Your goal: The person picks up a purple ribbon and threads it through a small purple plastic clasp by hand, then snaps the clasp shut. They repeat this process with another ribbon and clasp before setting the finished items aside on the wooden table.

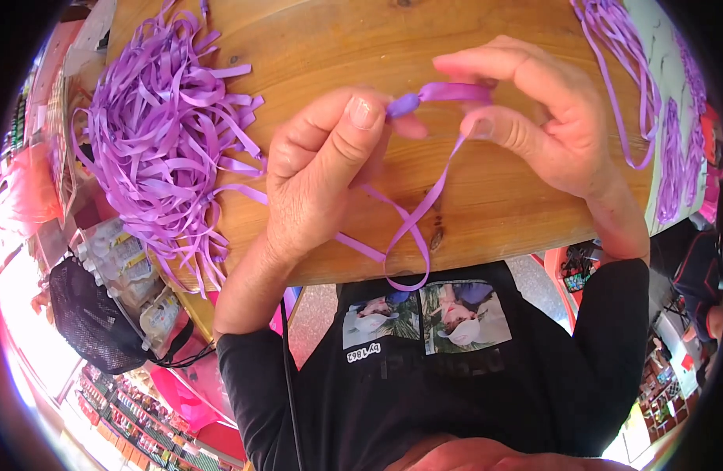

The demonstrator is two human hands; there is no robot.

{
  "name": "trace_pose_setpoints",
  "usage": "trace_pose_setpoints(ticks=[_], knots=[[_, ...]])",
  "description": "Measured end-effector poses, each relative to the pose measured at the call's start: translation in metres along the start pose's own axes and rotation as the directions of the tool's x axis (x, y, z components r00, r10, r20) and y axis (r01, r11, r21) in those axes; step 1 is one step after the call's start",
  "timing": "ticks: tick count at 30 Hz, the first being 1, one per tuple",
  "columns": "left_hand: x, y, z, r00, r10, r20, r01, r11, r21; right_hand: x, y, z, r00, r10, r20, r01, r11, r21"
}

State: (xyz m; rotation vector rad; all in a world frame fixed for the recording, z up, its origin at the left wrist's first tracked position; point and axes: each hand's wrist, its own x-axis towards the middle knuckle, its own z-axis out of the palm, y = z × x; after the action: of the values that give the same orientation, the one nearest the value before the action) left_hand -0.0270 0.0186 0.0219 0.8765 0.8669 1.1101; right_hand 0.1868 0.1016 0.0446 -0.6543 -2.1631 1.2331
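My left hand (pixel 318 161) is closed, with thumb and fingers pinching a purple ribbon (pixel 436 192) at a small blue-violet piece (pixel 404 105), which may be a knot or a fitting. To its right, my right hand (pixel 549 118) curls its fingers around another stretch of the same ribbon, which passes by the thumb tip. Its index finger stands apart from the thumb. Between the hands the ribbon forms a short folded strip. Its slack drops in a loop over the table's near edge. Part of the hold in each hand is hidden behind the fingers.
A large tangled heap of purple ribbons (pixel 161 149) lies on the left of the wooden table (pixel 322 47). More ribbons (pixel 624 71) hang together at the right, beside a pale surface (pixel 651 31). A black mesh bag (pixel 91 314) and plastic containers (pixel 118 251) sit below the left edge.
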Motion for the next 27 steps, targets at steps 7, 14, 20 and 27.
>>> trace_pose_setpoints(ticks=[7,14,20,27], knots=[[0.002,-0.006,0.021,0.974,0.228,-0.003,-0.202,0.869,0.452,-0.002,0.003,0.01,0.93,-0.366,0.029,0.351,0.863,-0.362],[0.018,0.002,0.028,0.838,0.529,0.132,-0.381,0.394,0.836,-0.035,-0.009,-0.031,0.985,0.053,-0.163,-0.068,0.994,-0.084],[0.024,-0.011,0.014,0.8,0.581,0.149,-0.41,0.348,0.843,-0.106,0.001,-0.106,0.61,0.328,-0.721,-0.205,0.945,0.256],[0.027,-0.017,0.015,0.827,0.509,0.239,-0.45,0.345,0.824,-0.168,-0.019,-0.249,0.252,0.068,-0.965,-0.004,0.998,0.069]])
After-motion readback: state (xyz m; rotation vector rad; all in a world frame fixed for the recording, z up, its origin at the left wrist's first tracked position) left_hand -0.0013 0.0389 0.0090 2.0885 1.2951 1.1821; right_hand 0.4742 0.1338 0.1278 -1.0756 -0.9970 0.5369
